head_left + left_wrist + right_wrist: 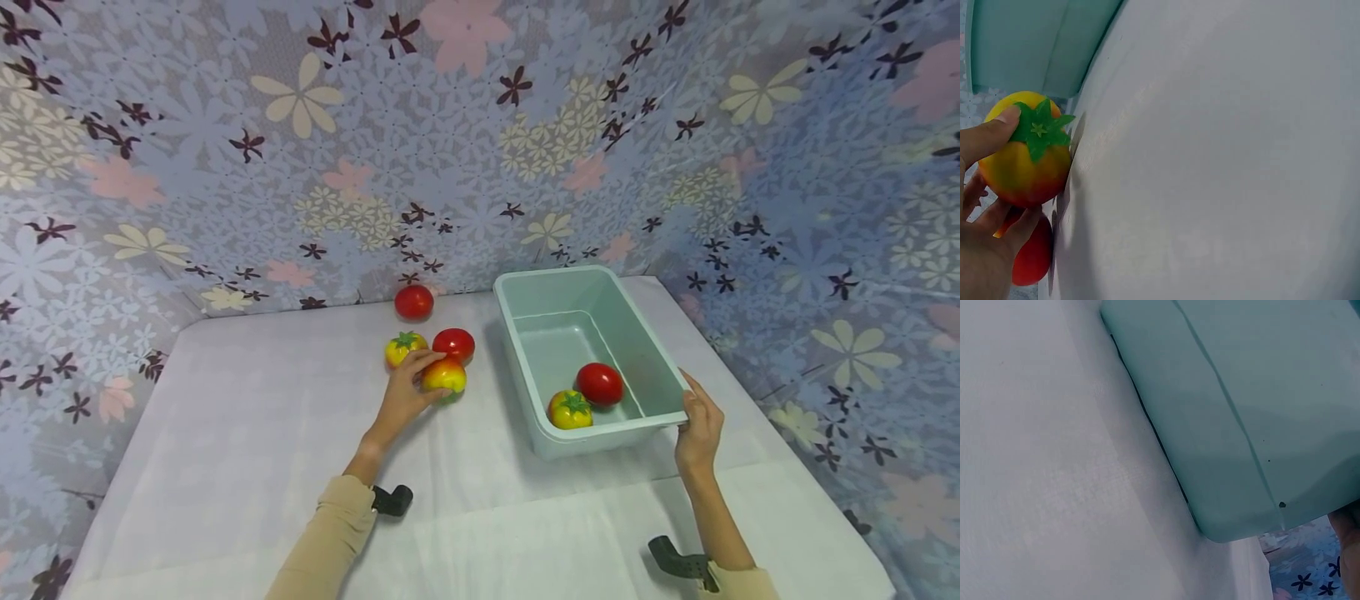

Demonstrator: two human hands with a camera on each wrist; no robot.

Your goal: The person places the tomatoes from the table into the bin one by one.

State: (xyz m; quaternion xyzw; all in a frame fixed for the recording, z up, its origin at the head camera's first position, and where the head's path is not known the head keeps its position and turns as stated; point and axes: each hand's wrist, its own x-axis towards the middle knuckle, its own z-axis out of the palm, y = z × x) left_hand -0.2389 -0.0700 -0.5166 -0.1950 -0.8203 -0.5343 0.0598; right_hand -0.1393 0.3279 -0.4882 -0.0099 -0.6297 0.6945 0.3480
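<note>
Tomato (444,379) was pinched between thumb and fingers of the left hand (403,400), left of the bin (592,445), just beside a red one (453,342); table contact couldn't be told. Bin's near right corner was gripped by the right hand (699,427). Judged best: tomato lifted straight up, neighbours not nudged, bin held steady.

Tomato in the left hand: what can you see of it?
The tomato is round and smooth, blended yellow and red, perhaps plastic, with a pointed green leaf cap on its near side. The left hand grips it, thumb at the cap, fingers opposite, left of the green tub. Whether it touches the table or the red tomato behind, I can't tell.
</note>
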